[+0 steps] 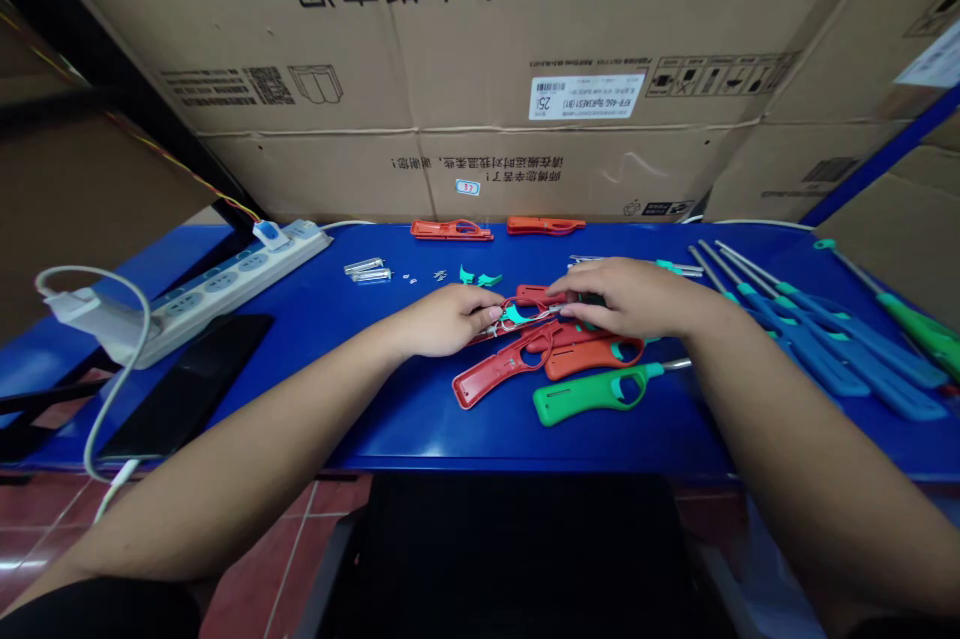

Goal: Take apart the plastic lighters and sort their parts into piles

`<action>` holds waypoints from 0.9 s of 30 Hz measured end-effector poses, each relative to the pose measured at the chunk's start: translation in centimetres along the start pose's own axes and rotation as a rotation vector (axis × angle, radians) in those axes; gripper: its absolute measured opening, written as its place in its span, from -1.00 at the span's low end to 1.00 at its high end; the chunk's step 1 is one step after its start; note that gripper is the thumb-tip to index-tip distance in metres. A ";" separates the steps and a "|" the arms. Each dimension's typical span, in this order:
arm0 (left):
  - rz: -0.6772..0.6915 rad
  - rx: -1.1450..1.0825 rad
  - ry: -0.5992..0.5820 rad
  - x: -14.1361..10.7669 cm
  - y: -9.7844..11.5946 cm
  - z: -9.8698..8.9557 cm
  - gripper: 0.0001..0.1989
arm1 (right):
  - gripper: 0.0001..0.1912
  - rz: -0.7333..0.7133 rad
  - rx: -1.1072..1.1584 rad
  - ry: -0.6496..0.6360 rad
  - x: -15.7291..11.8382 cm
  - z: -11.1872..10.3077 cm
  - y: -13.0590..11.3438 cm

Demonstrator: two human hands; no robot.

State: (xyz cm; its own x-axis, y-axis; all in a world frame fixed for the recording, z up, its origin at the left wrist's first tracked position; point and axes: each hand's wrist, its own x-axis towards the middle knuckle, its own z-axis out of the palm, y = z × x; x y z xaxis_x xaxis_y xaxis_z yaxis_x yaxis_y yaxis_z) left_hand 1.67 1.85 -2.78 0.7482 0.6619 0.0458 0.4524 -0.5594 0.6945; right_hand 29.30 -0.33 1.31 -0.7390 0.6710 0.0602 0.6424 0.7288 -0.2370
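My left hand (454, 319) pinches the rear end of an opened red lighter (537, 293), with thumb and forefinger together. A teal trigger (516, 314) and thin wires show inside its shell. My right hand (611, 297) is closed around the front end of the same lighter, which its fingers partly hide. Just below the hands lie an empty red shell half (491, 377), an orange lighter body (585, 357) and a finished-looking green lighter (592, 397) with a metal tube. Two loose teal triggers (480, 277) rest behind my left hand.
Silver canisters (367, 270) and tiny metal parts (440, 274) lie at the back left. Two orange-red shells (451, 230) sit by the cardboard wall (480, 169). Several blue lighters (825, 339) fill the right side. A power strip (225, 284) and a black phone (191, 384) are on the left.
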 end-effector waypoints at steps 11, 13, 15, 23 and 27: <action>0.040 0.207 0.017 0.2 0.0 0.5 -0.70 | -0.86 0.035 -0.005 -0.066 0.3 0.6 0.3; 0.039 0.263 0.013 0.3 -0.1 0.6 -0.69 | -0.85 -0.007 -0.041 -0.012 0.3 0.5 -0.2; 0.031 0.277 0.019 0.2 -0.2 0.7 -0.69 | -0.83 -0.085 -0.027 0.015 0.4 0.4 -1.0; 0.039 0.261 0.032 0.1 0.2 0.7 -0.71 | -0.84 -0.272 -0.046 -0.197 1.5 2.1 -4.5; 0.013 0.276 0.008 0.1 0.7 0.5 -0.64 | -0.83 -0.266 0.018 -0.177 1.5 2.0 -5.0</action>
State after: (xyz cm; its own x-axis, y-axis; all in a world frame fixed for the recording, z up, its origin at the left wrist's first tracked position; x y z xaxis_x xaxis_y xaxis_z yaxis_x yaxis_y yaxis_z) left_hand 2.26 1.26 -2.62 0.7516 0.6570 0.0594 0.5588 -0.6819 0.4719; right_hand 24.61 -3.26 0.62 -0.9054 0.4220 -0.0469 0.4194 0.8718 -0.2532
